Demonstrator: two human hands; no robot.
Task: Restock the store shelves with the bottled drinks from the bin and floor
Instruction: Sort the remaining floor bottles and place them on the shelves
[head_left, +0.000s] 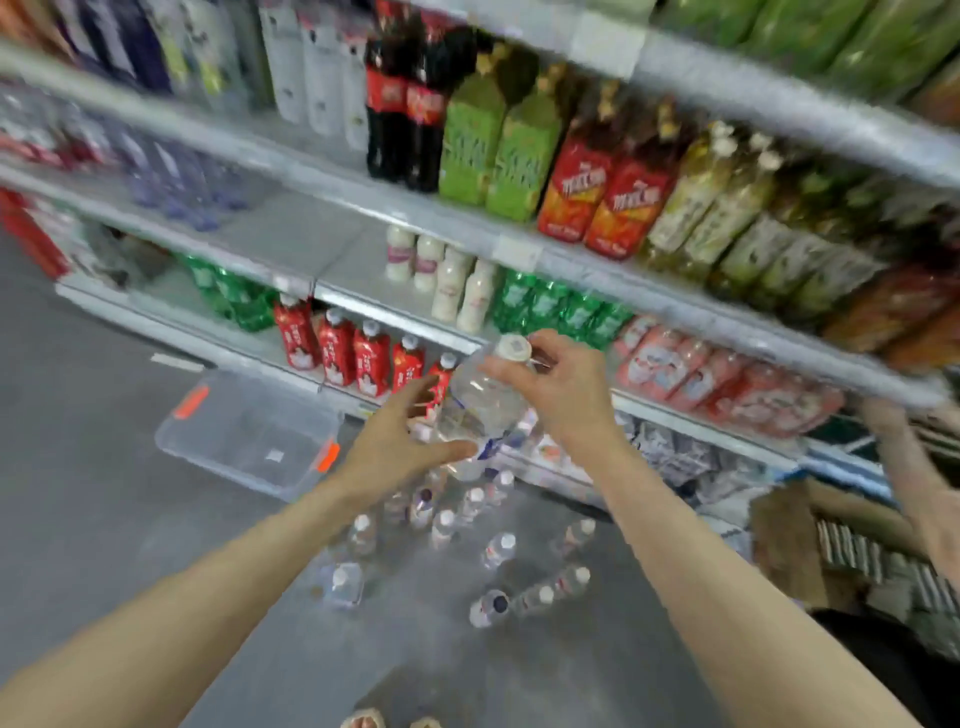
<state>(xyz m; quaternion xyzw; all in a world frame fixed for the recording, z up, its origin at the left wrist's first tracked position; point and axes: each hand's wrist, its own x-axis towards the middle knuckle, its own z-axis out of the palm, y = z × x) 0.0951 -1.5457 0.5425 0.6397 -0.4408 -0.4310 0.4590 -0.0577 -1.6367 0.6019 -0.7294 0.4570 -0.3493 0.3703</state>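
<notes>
A clear water bottle (483, 400) with a white cap hangs in front of the lower shelves. My right hand (563, 387) grips it around the neck, just under the cap. My left hand (400, 441) reaches to its lower part, with the thumb touching the side and the fingers spread. Several more small water bottles (470, 540) stand and lie on the grey floor below. A clear plastic bin (249, 431) with orange clips sits on the floor to the left, and I see nothing inside it.
Shelves (332, 171) in front hold cola, green, red and white drink bottles. One shelf (301, 234) at mid left has bare room. Another person's arm (914, 467) reaches to the shelf at right, above a cardboard box (789, 540). The frame is blurred.
</notes>
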